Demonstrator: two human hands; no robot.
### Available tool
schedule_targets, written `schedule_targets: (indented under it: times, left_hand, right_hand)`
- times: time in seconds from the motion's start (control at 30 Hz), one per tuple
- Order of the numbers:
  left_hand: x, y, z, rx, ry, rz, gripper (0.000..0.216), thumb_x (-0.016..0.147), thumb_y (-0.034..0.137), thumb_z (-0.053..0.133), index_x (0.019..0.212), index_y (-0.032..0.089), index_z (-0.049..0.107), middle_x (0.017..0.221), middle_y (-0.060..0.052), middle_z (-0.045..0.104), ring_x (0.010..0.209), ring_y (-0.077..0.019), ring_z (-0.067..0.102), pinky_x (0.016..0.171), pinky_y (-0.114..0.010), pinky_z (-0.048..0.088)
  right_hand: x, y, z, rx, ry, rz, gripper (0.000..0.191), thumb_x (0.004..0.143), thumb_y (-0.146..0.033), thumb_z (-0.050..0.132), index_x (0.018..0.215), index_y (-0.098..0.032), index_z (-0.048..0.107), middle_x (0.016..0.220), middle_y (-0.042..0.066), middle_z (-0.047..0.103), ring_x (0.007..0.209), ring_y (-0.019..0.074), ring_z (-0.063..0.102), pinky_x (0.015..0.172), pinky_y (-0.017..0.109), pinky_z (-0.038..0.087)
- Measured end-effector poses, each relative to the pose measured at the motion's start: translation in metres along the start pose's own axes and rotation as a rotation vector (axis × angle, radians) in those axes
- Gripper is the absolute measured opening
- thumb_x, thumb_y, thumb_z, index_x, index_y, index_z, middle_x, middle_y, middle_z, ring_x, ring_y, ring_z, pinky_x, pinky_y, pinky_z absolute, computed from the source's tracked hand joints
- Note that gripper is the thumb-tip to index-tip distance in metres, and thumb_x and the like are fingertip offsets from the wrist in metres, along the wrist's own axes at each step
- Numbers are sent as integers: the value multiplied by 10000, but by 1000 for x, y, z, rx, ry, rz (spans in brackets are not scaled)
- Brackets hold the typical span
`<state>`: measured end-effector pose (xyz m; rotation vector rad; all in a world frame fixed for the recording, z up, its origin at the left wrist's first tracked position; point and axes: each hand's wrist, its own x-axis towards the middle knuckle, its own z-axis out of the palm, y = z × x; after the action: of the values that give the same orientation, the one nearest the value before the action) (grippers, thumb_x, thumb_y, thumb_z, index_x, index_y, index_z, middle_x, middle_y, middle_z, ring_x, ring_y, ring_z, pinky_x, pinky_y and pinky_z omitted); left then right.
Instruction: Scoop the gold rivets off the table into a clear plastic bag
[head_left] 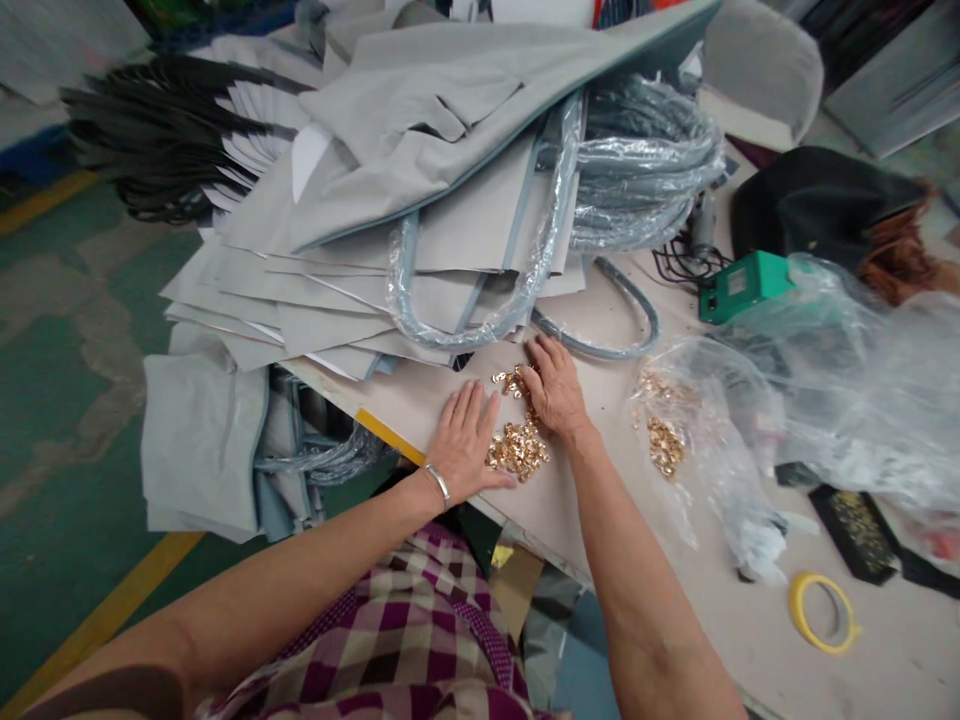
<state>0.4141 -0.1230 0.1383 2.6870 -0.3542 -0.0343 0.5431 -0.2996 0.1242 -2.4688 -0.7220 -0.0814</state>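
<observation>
A heap of small gold metal fittings (pixel 517 448) lies on the pale table (pixel 675 580) near its front edge. My left hand (pixel 466 442) lies flat beside the heap on its left, fingers stretched out together, a silver bangle on the wrist. My right hand (pixel 553 385) rests palm down over the far part of the gold pieces, fingers slightly curled and touching them. More gold fittings (pixel 663 443) sit in a clear plastic bag (pixel 712 440) just to the right.
A stack of grey bag panels (pixel 390 200) with plastic-wrapped handles (pixel 637 170) fills the table's back. A green box (pixel 742 285), crumpled clear plastic (pixel 847 380), a yellow tape roll (pixel 823 612) and a black tray (pixel 855 530) lie to the right. Grey pieces (pixel 202 440) hang below the table's left end.
</observation>
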Motion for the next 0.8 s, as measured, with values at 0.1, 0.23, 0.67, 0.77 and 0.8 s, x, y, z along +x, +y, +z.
schedule_targets:
  times: [0.1, 0.23, 0.67, 0.77, 0.8]
  left_hand:
    - [15, -2, 4, 11, 4, 0, 1372, 488, 733, 804, 1484, -16, 232, 1538, -313, 175, 1459, -409, 126, 1191, -543, 177]
    - [28, -4, 8, -12, 7, 77, 1374, 498, 736, 796, 1481, -29, 217, 1524, -307, 230, 1453, -406, 159, 1195, -534, 165]
    - [4, -3, -8, -342, 98, 103, 607, 982, 369, 384, 1505, 116, 206, 1546, -198, 263, 1459, -260, 217, 1196, -481, 250]
    - [5, 11, 0, -378, 106, 58, 669, 981, 422, 384, 1508, 76, 160, 1541, -231, 251, 1459, -278, 208, 1197, -497, 236]
    - [7, 15, 4, -378, 105, 57, 699, 977, 445, 393, 1507, 60, 149, 1538, -242, 251, 1459, -288, 203, 1197, -509, 227]
  right_hand:
    - [-9, -6, -1, 60, -79, -92, 485, 1016, -412, 329, 1346, -109, 516, 1400, 161, 504, 1368, 258, 369, 1172, 505, 297]
    - [-27, -22, -6, 126, -134, -162, 446, 1012, -357, 337, 1348, -123, 512, 1370, 153, 533, 1343, 252, 404, 1168, 512, 323]
    - [-127, -60, -9, -159, -36, 94, 932, 787, -636, 653, 1483, -135, 289, 1578, 233, 109, 1449, 435, 96, 1129, 664, 227]
    - [-104, -65, 3, -178, -14, 136, 835, 803, -527, 661, 1470, -143, 336, 1575, 228, 113, 1443, 448, 92, 1123, 658, 236]
    - [-94, -66, 6, -178, -18, 135, 778, 814, -480, 652, 1459, -152, 366, 1570, 221, 140, 1442, 445, 102, 1125, 652, 237]
